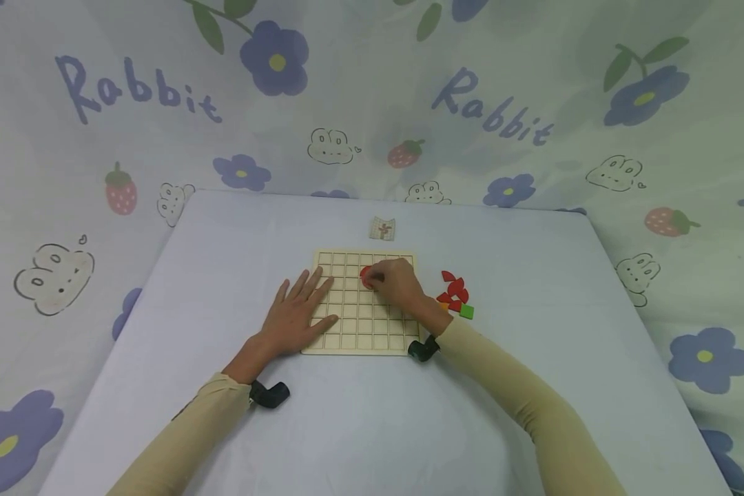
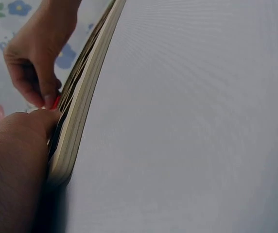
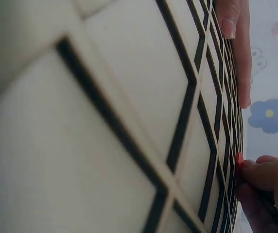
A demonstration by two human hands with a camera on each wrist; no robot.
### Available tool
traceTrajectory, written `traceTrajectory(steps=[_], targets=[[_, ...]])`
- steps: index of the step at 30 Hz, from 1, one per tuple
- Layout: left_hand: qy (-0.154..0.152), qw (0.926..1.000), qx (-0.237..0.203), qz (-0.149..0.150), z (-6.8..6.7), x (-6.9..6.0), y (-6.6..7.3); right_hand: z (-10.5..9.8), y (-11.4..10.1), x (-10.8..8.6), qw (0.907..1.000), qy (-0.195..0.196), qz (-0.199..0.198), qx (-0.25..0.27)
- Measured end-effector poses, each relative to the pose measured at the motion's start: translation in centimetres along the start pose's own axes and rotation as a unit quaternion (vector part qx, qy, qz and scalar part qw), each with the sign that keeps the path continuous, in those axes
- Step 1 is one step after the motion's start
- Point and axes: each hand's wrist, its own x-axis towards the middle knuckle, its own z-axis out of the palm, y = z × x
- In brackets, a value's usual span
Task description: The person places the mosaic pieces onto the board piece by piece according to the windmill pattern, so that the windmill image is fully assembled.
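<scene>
In the head view, my left hand (image 1: 294, 318) lies flat with fingers spread over the left side of the grid board (image 1: 351, 311), which is on the tabletop (image 1: 353, 427). My right hand (image 1: 399, 284) pinches a red piece (image 1: 365, 277) at the board's upper part; right of the board are loose red pieces (image 1: 457, 286) and a green square (image 1: 466, 312). The left wrist view shows this pinch beyond the board's edge. In the right wrist view, the pinched piece touches the board.
</scene>
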Motion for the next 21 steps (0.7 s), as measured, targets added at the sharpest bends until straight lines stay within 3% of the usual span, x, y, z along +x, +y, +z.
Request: traceTrajectory(steps=[8, 21], targets=[[-0.003, 1.0, 0.003, -0.001, 0.13, -0.12, -0.11, 0.29, -0.23, -0.35, 0.998, -0.026, -0.027, -0.05], [0.004, 1.0, 0.004, -0.002, 0.15, -0.24, 0.04, 0.49, -0.67, -0.38, 0.995, 0.007, -0.021, -0.098]])
